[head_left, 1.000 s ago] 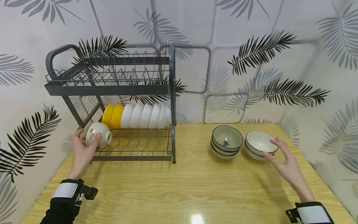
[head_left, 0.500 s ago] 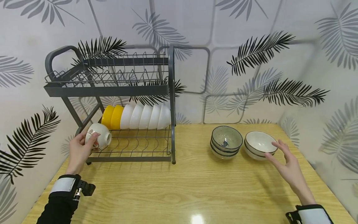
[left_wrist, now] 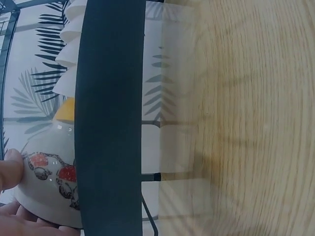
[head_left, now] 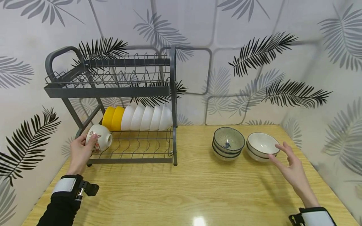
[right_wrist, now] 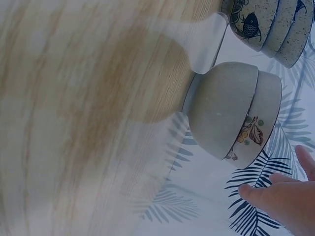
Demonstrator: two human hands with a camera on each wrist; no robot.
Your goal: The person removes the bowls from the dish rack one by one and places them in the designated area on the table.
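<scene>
My left hand [head_left: 80, 153] grips a cream bowl [head_left: 101, 138] with a flower pattern, thumb on its outer wall and fingers at the rim side. The bowl lies on its side, foot to the right, at the front left of the dish rack's [head_left: 130, 161] lower tier. In the left wrist view, red flowers show on the bowl [left_wrist: 47, 177]. My right hand [head_left: 294, 171] hovers with thumb and fingers spread beside two nested cream bowls [head_left: 263, 144]; in the right wrist view the fingertips stand apart from these bowls [right_wrist: 224, 110].
Two yellow bowls [head_left: 113, 118] and several white bowls [head_left: 147, 118] stand on edge in a row at the back of the lower tier. A stack of speckled grey bowls [head_left: 229, 140] is left of the cream pair on the wooden table [head_left: 181, 191]. Patterned wall behind.
The cream bowl in my left hand has turned a little, bringing red flowers into view, and the left wrist has shifted slightly. My right hand stays almost still.
</scene>
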